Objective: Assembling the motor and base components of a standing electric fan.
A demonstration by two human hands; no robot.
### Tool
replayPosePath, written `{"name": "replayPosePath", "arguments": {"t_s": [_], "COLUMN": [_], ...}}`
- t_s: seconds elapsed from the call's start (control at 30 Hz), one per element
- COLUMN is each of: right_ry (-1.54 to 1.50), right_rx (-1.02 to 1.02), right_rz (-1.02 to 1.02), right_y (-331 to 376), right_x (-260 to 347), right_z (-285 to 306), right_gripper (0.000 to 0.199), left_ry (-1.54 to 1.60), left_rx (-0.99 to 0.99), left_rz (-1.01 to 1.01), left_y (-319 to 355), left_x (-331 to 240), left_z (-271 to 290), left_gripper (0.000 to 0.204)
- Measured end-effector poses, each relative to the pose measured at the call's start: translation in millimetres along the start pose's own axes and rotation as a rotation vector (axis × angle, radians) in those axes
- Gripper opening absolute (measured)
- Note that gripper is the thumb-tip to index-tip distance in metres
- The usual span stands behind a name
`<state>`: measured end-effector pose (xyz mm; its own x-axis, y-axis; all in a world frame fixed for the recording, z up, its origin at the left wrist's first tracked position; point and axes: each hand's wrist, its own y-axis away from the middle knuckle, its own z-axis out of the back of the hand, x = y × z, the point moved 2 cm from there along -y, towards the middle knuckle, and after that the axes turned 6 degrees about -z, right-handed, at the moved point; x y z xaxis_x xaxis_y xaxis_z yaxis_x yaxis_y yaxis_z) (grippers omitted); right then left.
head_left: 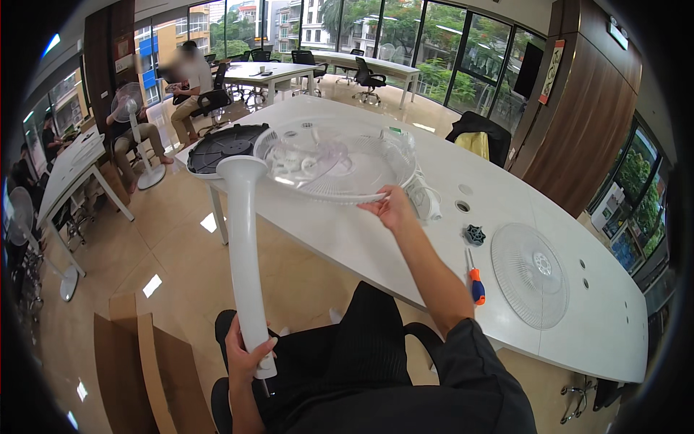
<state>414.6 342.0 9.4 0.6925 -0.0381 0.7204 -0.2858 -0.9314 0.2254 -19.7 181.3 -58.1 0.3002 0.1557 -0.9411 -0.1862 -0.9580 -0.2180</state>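
Note:
My left hand [246,353] is closed around the narrow end of a long white fan pole [244,253], held upright and slightly tilted over my lap. The pole's flared end is at the top, in front of a round black fan base [225,149] on the table's left corner. My right hand [390,210] pinches the near rim of a clear fan grille [332,197] on the white table [426,289]. Inside that grille lie a clear fan blade [331,153] and several small white parts, hard to make out singly.
To the right lie a dark knob [474,234], a blue-and-orange screwdriver [476,286] and a second clear grille [531,275]. A white part with a cable [425,198] rests beside the first grille. An open cardboard box [144,362] stands on the floor at left. Two people sit farther back.

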Motion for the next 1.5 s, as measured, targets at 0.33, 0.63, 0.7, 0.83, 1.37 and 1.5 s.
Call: {"name": "replayPosePath", "arguments": {"t_s": [0.33, 0.63, 0.7, 0.83, 1.37, 1.5], "right_ry": [-0.072, -0.087, -0.055, -0.055, -0.129, 0.031], "right_rx": [-0.116, -0.355, -0.387, -0.512, -0.554, -0.562], "right_rz": [0.268, 0.451, 0.48, 0.491, 0.405, 0.306], "right_y": [42.6, 56.4, 67.7, 77.5, 49.1, 51.6], "right_x": [161.3, 257.7, 264.7, 276.1, 251.4, 247.7], "right_z": [62.2, 258.6, 295.3, 358.1, 393.6, 380.1], "right_gripper": [0.02, 0.036, 0.032, 0.028, 0.038, 0.049], "left_ry": [-0.433, -0.727, -0.786, -0.884, -1.044, -1.272], "left_rx": [0.15, 0.227, 0.226, 0.227, 0.252, 0.205], "left_rz": [-0.076, -0.103, -0.115, -0.085, -0.221, -0.4], "left_y": [-82.8, -223.1, -245.9, -281.7, -348.3, -348.1], "left_x": [18.9, 78.4, 79.6, 79.2, 107.3, 113.9], "left_z": [-4.6, -43.1, -57.7, -80.8, -86.4, -74.5], "left_gripper": [0.071, 0.07, 0.076, 0.078, 0.077, 0.081]}}
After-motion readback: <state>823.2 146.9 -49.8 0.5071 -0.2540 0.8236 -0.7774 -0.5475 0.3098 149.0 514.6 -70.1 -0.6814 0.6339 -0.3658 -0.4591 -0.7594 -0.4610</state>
